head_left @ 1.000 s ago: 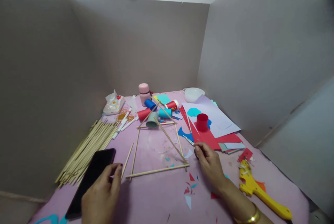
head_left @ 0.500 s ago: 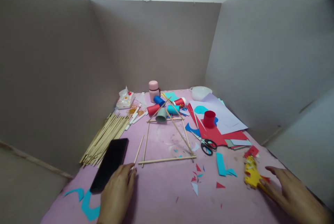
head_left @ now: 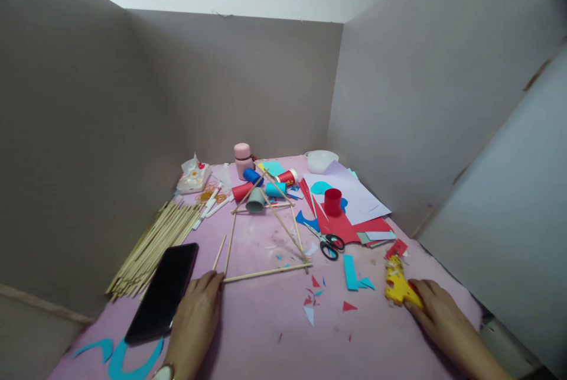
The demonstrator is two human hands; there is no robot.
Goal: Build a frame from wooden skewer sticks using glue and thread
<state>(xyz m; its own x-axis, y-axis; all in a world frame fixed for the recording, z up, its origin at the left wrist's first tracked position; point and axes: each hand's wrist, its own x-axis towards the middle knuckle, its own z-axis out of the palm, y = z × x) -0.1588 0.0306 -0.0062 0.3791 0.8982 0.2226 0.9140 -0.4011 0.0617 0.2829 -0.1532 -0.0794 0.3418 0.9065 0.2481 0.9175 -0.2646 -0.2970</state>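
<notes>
My left hand (head_left: 195,316) lies flat on the pink table (head_left: 266,338), fingers stretched forward, its fingertips touching the near left corner of a frame of wooden sticks (head_left: 266,273). A black phone (head_left: 163,292) lies just left of that hand. My right hand (head_left: 436,318) is at the near right, its fingers closed over the handle of a yellow glue gun (head_left: 397,286) that rests on the table. Black-handled scissors (head_left: 328,244) lie between the stick frame and the glue gun.
A bundle of wooden sticks (head_left: 153,244) lies at the left. Paper cups, a pink bottle (head_left: 243,158), a white bowl (head_left: 319,160), a red cup (head_left: 332,200) and coloured paper sheets (head_left: 358,203) crowd the back. Paper scraps litter the middle. Grey cardboard walls (head_left: 420,102) enclose the table.
My right hand left the scissors, swung to the near right and closed over the yellow glue gun. My left hand slid from the phone to the stick frame's corner.
</notes>
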